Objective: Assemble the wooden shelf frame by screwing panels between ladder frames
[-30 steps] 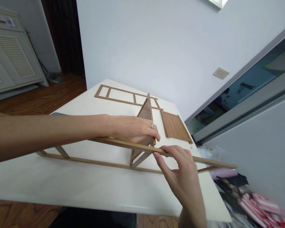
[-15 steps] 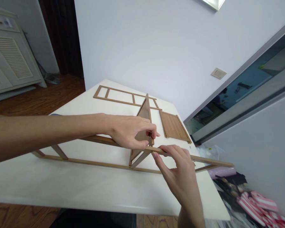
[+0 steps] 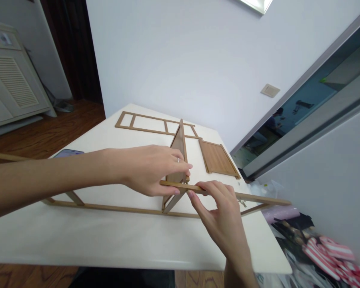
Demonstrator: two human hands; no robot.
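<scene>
From where I stand, the bare near stretch of the smooth white tabletop (image 3: pixel 138 240) comes first. On it, a light-brown wooden ladder-shaped frame (image 3: pixel 123 209) is propped on its long side, its rails running left to right across the person's front. The right hand (image 3: pixel 222 208) pinches its upper rail between thumb and fingers, just right of where a flat brown wooden panel (image 3: pixel 177 148) meets it. That panel stands on edge beyond the rail, its long axis going away from the person towards the wall, roughly square to the frame. It lies ahead and slightly left of the right hand. The left hand (image 3: pixel 153 168) is the nearer one: its fingers bend around the panel's near end, while its thumb lies along the rail.

A dark-edged phone (image 3: pixel 68 153) lies past the left forearm, partly covered by it. Farther back, a second brown wooden ladder-shaped frame (image 3: pixel 151 131) rests flat, with a rectangular brown wooden board (image 3: pixel 218 159) flat to its right. Behind everything rises a plain pale wall (image 3: pixel 183 60).
</scene>
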